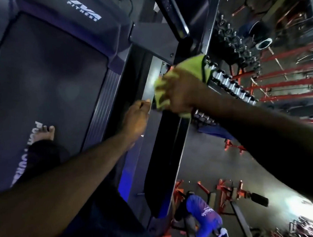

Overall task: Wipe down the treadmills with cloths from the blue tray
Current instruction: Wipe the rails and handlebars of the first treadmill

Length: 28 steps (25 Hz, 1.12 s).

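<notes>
A yellow-green cloth [194,65] is being gripped in the right hand [181,93], arm outstretched, and pressed against the grey side rail [152,77] of the treadmill [41,79]. The left hand [137,117] is being held curled beside the rail; whether it is gripping anything cannot be told.

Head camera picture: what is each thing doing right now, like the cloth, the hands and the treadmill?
green cloth, bunched up, held against the treadmill's side rail.
right hand, grips the green cloth.
left hand, fingers curled beside the side rail; whether it grips anything cannot be told.
treadmill belt, a bare foot stands on it.
</notes>
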Each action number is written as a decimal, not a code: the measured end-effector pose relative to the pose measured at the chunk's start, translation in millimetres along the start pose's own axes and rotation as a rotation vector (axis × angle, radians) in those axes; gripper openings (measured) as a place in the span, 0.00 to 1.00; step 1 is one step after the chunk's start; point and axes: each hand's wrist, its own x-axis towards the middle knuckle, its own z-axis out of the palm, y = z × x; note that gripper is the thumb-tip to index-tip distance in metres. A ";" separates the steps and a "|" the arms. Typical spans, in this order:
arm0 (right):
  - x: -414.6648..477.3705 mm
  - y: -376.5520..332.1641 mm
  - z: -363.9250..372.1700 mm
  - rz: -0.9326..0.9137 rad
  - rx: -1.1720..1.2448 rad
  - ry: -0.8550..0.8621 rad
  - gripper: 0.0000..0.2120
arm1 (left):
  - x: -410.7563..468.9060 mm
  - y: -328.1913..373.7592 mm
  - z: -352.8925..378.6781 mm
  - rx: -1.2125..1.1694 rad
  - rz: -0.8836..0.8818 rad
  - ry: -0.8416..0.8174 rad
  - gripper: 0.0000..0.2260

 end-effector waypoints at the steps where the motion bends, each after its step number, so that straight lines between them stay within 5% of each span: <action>1: 7.5 25.4 -13.6 0.075 0.040 0.046 0.26 | 1.4 -3.4 -1.5 0.014 0.005 0.013 0.26; 4: 26.1 6.9 -5.7 0.229 -0.210 -0.001 0.27 | 4.6 -9.5 -12.6 0.047 -0.027 0.064 0.31; 6: 12.4 -62.4 12.6 0.055 -0.095 -0.229 0.21 | -0.6 -8.5 -19.2 0.086 -0.043 0.060 0.32; 8: 5.6 -66.3 6.5 0.030 0.023 -0.238 0.17 | -10.0 -12.7 -16.6 0.134 -0.059 0.028 0.24; 10: 6.9 -13.5 -12.7 0.220 -0.079 -0.141 0.22 | -24.5 -25.0 -10.6 0.214 -0.058 -0.047 0.11; 13: 8.5 16.4 -20.9 0.491 -0.225 -0.083 0.29 | -45.8 -56.5 0.9 0.275 -0.156 -0.126 0.12; 18: -12.8 -135.0 30.1 0.267 0.020 -0.139 0.34 | -82.0 -89.7 -11.9 0.384 -0.142 -0.101 0.13; 21: -16.2 -100.2 17.0 0.344 0.223 -0.050 0.28 | -83.0 -100.1 -20.9 0.326 -0.176 -0.064 0.10; 24: -6.8 -67.8 3.5 0.489 -0.103 -0.058 0.26 | -64.3 -100.7 -30.1 0.287 -0.172 0.003 0.10; 28: -30.7 -194.1 27.0 0.306 -0.036 -0.012 0.25 | -49.5 -86.7 -33.4 0.153 -0.118 0.067 0.10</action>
